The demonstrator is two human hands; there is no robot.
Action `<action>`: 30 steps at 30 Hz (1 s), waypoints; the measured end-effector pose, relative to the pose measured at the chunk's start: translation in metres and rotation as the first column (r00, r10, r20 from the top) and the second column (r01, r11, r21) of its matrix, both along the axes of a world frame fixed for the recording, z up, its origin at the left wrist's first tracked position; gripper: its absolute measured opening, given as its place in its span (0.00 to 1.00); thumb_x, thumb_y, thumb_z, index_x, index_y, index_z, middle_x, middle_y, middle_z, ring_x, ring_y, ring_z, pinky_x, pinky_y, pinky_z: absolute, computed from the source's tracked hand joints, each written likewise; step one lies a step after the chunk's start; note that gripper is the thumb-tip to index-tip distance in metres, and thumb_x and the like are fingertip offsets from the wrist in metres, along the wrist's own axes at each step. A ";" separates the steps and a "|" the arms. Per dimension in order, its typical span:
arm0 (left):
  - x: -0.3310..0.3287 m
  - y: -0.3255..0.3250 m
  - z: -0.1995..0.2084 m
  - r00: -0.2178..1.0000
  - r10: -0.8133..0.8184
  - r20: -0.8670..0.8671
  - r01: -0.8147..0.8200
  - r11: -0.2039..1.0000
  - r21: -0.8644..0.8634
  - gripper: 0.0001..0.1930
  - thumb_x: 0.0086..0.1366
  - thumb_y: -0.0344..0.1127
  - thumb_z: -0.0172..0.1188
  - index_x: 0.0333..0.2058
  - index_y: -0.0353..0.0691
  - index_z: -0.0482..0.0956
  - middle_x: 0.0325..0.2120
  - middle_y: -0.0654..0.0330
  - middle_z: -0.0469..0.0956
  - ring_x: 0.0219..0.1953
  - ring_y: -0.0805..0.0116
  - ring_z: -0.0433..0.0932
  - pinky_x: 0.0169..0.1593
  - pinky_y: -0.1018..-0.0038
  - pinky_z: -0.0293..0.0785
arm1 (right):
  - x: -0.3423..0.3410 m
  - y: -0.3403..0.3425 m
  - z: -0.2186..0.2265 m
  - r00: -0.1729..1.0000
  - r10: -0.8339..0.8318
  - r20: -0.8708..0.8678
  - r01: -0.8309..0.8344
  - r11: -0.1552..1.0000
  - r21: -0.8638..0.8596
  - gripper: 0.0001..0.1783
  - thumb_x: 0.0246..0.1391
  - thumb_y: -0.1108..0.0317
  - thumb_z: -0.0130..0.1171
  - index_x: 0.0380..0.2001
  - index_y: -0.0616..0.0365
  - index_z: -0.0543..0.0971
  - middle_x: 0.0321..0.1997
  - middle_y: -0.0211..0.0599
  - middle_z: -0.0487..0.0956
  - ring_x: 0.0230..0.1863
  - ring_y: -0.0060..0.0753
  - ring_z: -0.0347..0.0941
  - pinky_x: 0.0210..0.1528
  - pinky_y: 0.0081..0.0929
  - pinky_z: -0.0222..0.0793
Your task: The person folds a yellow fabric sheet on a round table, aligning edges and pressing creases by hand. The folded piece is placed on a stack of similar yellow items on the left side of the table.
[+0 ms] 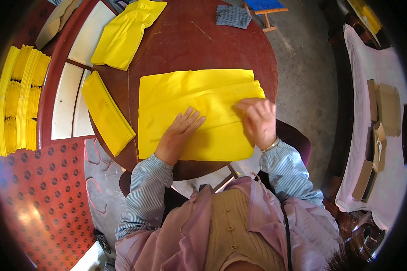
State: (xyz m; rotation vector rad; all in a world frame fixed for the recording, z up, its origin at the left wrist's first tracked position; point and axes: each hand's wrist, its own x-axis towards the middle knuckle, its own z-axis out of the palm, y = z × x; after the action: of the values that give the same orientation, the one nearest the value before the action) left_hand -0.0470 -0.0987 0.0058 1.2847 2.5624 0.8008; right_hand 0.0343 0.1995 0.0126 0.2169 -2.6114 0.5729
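Note:
A stack of thin yellow fabric-like sheets (199, 144) lies flat before me on the dark red round table, its top layer folded over with creases running across. My left hand (182, 133) rests on the middle of this stack, fingers stretched out and pressing flat. Over the right side of the same stack is my right hand (260, 119), its fingers bent inward near the folded layer's edge. Motion blurs those fingertips, so whether they pinch the sheet is unclear. To the left, a narrow folded yellow bundle (106, 113) lies at the table edge.
Another yellow pile (126, 34) sits at the table's far left. A grey knitted cloth (233, 16) lies at the far edge, near a blue-topped stool (264, 5). Tall yellow stacks (20, 99) stand at far left. Cardboard pieces (388, 108) rest on a pink-covered surface (357, 67) at right.

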 end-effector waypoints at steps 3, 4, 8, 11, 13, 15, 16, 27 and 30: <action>-0.002 0.004 -0.003 1.000 -0.003 -0.018 0.002 1.000 -0.013 0.24 0.74 0.23 0.51 0.65 0.48 0.78 0.68 0.55 0.76 0.76 0.49 0.67 0.79 0.55 0.61 | -0.009 -0.025 -0.001 0.970 0.238 0.056 -0.230 0.966 -0.119 0.25 0.55 0.74 0.69 0.57 0.52 0.86 0.63 0.35 0.84 0.69 0.44 0.76 0.71 0.50 0.68; -0.002 0.004 -0.003 1.000 0.006 -0.025 -0.007 1.000 -0.023 0.23 0.74 0.23 0.52 0.64 0.47 0.79 0.68 0.55 0.76 0.75 0.49 0.68 0.78 0.54 0.62 | -0.009 -0.029 -0.002 0.950 0.278 0.143 -0.266 0.959 -0.099 0.25 0.57 0.72 0.69 0.59 0.52 0.85 0.66 0.35 0.83 0.70 0.43 0.76 0.75 0.52 0.65; 0.012 -0.008 0.000 0.983 0.175 -0.051 -0.167 0.977 0.131 0.17 0.67 0.22 0.64 0.53 0.41 0.85 0.58 0.52 0.83 0.68 0.46 0.76 0.74 0.50 0.68 | 0.005 -0.018 -0.007 0.950 0.255 0.179 -0.228 0.961 -0.155 0.21 0.62 0.68 0.67 0.59 0.51 0.86 0.67 0.32 0.84 0.71 0.38 0.75 0.77 0.49 0.64; 0.024 -0.019 0.002 0.958 0.285 -0.035 -0.270 0.935 0.232 0.11 0.63 0.22 0.68 0.44 0.38 0.87 0.50 0.51 0.86 0.62 0.45 0.81 0.69 0.52 0.73 | 0.025 0.002 -0.011 0.962 0.237 0.134 -0.210 0.960 -0.187 0.17 0.63 0.65 0.69 0.55 0.51 0.89 0.59 0.33 0.88 0.66 0.39 0.78 0.72 0.47 0.68; 0.029 -0.024 0.002 0.945 0.326 0.012 -0.315 0.903 0.293 0.08 0.62 0.23 0.70 0.40 0.38 0.86 0.47 0.51 0.87 0.58 0.43 0.83 0.67 0.50 0.74 | 0.032 0.012 -0.013 0.969 0.205 0.139 -0.170 0.959 -0.228 0.17 0.63 0.64 0.69 0.54 0.51 0.89 0.55 0.33 0.89 0.61 0.39 0.79 0.66 0.45 0.70; 0.029 -0.026 0.001 0.932 0.361 -0.021 -0.339 0.894 0.294 0.07 0.61 0.25 0.72 0.37 0.38 0.84 0.41 0.53 0.85 0.51 0.44 0.83 0.58 0.53 0.76 | 0.035 0.017 -0.016 0.978 0.173 0.114 -0.142 0.961 -0.237 0.16 0.64 0.64 0.68 0.54 0.51 0.89 0.47 0.35 0.89 0.49 0.39 0.79 0.55 0.40 0.69; 0.028 -0.025 0.000 0.927 0.373 -0.037 -0.344 0.886 0.311 0.06 0.60 0.25 0.72 0.35 0.38 0.83 0.39 0.54 0.84 0.48 0.45 0.82 0.54 0.54 0.77 | 0.033 0.017 -0.017 0.980 0.163 0.110 -0.134 0.962 -0.237 0.16 0.64 0.64 0.68 0.54 0.51 0.89 0.46 0.35 0.89 0.48 0.39 0.78 0.54 0.40 0.69; 0.017 -0.003 -0.006 0.897 0.401 -0.186 -0.351 0.902 0.251 0.07 0.64 0.30 0.68 0.41 0.41 0.83 0.40 0.54 0.83 0.47 0.46 0.79 0.51 0.57 0.75 | 0.006 0.002 -0.020 0.999 0.036 -0.004 -0.036 0.986 -0.160 0.12 0.58 0.69 0.72 0.46 0.51 0.89 0.39 0.35 0.84 0.43 0.40 0.77 0.49 0.39 0.70; 0.015 0.012 -0.006 0.960 0.218 -0.175 -0.176 0.958 0.228 0.15 0.68 0.28 0.60 0.53 0.44 0.84 0.53 0.54 0.84 0.60 0.46 0.79 0.63 0.58 0.76 | 0.007 -0.007 -0.014 0.993 0.115 0.027 -0.112 0.988 -0.110 0.18 0.54 0.77 0.69 0.49 0.52 0.88 0.52 0.33 0.86 0.55 0.43 0.79 0.56 0.41 0.73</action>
State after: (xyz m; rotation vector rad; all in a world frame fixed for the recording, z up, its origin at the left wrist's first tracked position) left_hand -0.0315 -0.0869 -0.0001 1.2322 2.8668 1.0576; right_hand 0.0412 0.1922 -0.0017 0.3258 -2.6032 0.7611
